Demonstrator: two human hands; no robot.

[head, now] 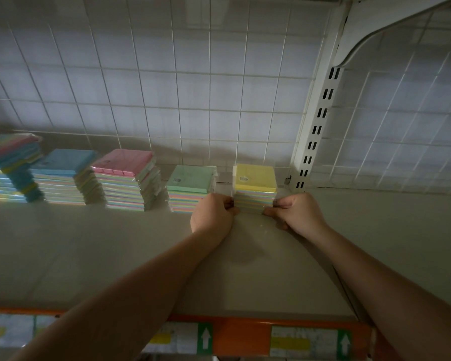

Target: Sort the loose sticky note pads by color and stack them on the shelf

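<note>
1. Left hand (211, 213): fingers curled tight, pinching the left near corner of the yellow stack (255, 188), low down by the shelf (115, 256).
2. Right hand (296, 213): same on the right near corner, fingers curled in, thumb against the stack's lower edge. Both hands grip it from opp. sides.
3. Yellow stack: yellow pad on top w/ small white label, pastel stripes on the side; sits upright at far right of the row, near the slotted upright (315, 131).
4. Green stack (192, 188): just left of the yellow one, small gap between; left hand covers its near right corner.
5. Pink stack (126, 178), then blue stack (63, 175) further left, both taller.
6. Far left: mixed stack (11, 168), top pads tilted, leaning.
7. Behind: wire grid (167, 87). Near edge: orange rail (240, 334) w/ price tags.
</note>
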